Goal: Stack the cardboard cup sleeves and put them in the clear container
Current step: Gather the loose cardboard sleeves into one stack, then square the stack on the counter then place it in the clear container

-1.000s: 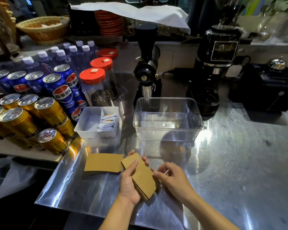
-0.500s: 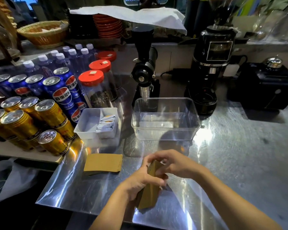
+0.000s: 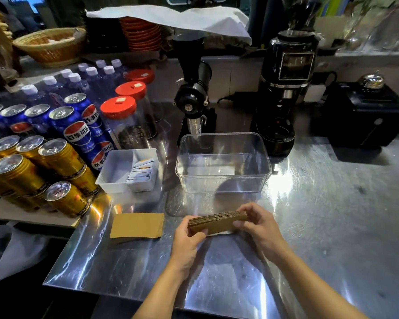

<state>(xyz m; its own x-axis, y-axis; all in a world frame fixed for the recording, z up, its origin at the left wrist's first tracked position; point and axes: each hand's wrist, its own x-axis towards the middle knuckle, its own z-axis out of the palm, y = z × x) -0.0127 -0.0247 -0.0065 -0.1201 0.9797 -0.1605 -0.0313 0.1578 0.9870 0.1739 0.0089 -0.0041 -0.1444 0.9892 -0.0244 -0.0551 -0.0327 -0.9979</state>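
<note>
A stack of brown cardboard cup sleeves (image 3: 217, 222) stands on its long edge on the steel counter, held from both ends. My left hand (image 3: 187, 240) grips its left end and my right hand (image 3: 260, 226) grips its right end. A second pile of flat sleeves (image 3: 136, 225) lies on the counter to the left, untouched. The clear container (image 3: 224, 178) sits just beyond the held stack, with nothing inside it.
A white tray (image 3: 115, 178) with sachets stands left of the container. Gold cans (image 3: 32, 173), blue cans (image 3: 74, 125) and red-lidded jars (image 3: 122, 120) crowd the left. Two black grinders (image 3: 194, 95) (image 3: 286, 88) stand behind the container. The counter's front edge (image 3: 101, 293) is near.
The stack went from lying flat in my left palm to standing on edge. It has been turned crosswise, and both hands now grip its ends.
</note>
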